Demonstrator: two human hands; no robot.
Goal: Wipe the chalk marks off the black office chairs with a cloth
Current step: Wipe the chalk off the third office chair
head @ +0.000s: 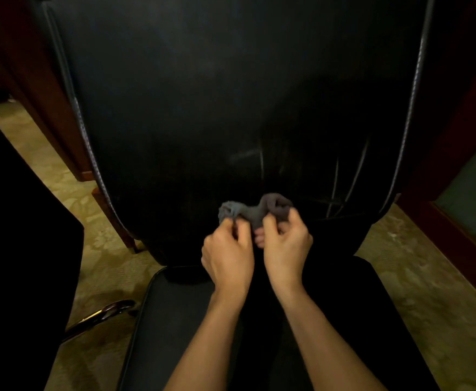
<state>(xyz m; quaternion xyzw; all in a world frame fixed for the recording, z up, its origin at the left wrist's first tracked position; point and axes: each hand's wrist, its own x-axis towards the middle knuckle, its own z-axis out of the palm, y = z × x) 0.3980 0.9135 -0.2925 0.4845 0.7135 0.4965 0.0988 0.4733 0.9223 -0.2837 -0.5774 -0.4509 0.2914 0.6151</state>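
A black office chair fills the view, its tall backrest (pixel 217 94) rising ahead and its seat (pixel 174 320) below my arms. Thin white chalk marks (pixel 341 176) streak the lower right of the backrest, with fainter smears further left. A small crumpled grey cloth (pixel 255 208) is bunched in front of the backrest's lower middle. My left hand (pixel 228 258) pinches its left end and my right hand (pixel 286 244) grips its right end, both with curled fingers, side by side.
Patterned beige carpet (pixel 96 244) shows on both sides. Dark red wooden furniture (pixel 42 88) stands at the left and a wooden frame (pixel 462 235) at the right. A second dark chair (pixel 19 235) with a chrome base leg (pixel 101 314) sits at lower left.
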